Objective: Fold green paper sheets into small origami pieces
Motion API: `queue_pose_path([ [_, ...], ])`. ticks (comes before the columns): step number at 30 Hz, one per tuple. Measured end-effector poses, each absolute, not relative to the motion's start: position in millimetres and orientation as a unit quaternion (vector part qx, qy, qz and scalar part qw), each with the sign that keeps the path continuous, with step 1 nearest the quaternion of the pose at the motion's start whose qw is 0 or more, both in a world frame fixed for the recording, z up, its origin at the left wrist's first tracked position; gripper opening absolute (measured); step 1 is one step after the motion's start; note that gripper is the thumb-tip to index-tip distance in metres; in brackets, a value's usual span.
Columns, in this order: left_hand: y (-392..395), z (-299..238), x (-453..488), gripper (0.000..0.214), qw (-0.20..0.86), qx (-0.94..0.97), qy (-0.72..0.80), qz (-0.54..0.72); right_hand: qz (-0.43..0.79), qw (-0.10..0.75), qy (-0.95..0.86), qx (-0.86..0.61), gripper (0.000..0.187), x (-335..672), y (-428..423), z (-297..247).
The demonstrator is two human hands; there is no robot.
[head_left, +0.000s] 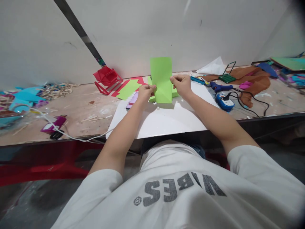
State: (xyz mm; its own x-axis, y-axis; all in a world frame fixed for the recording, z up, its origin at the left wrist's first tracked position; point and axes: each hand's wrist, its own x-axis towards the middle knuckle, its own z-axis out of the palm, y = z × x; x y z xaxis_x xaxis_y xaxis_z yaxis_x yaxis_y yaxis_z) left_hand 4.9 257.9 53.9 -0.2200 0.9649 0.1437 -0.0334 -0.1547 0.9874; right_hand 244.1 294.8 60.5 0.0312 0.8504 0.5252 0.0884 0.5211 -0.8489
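Note:
A rectangular sheet of bright green paper [162, 76] is held upright over the white board [152, 125]. My left hand [145, 93] pinches its left edge low down, and my right hand [181, 84] pinches the right edge near the middle. More green pieces [175, 93] lie behind the sheet, mostly hidden by it. Beside my left forearm rests a lilac ridged object [132, 100], partly covered by the arm. Green paper scraps [128, 89] and red paper [122, 85] lie just left of the board.
At the back left stands a small red model chair [108, 79]. Toward the right are a cutter knife [204, 81], a blue glue gun [221, 87], a blue power socket box [224, 102] with black cables, and brown sheets [254, 79]. A white cable [71, 137] crosses the left front edge.

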Motion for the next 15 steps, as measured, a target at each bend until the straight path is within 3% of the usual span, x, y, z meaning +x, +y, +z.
queue_pose_path([
  [9,257.9,55.8,4.2,0.048,0.446,0.493,0.487,0.566,0.317,0.628,-0.601,-0.380,0.049,251.9,308.2,59.7],
  [15,266.0,50.9,6.1,0.049,0.323,0.518,0.523,0.595,0.324,0.620,-0.595,-0.396,0.038,247.8,309.1,56.1],
])
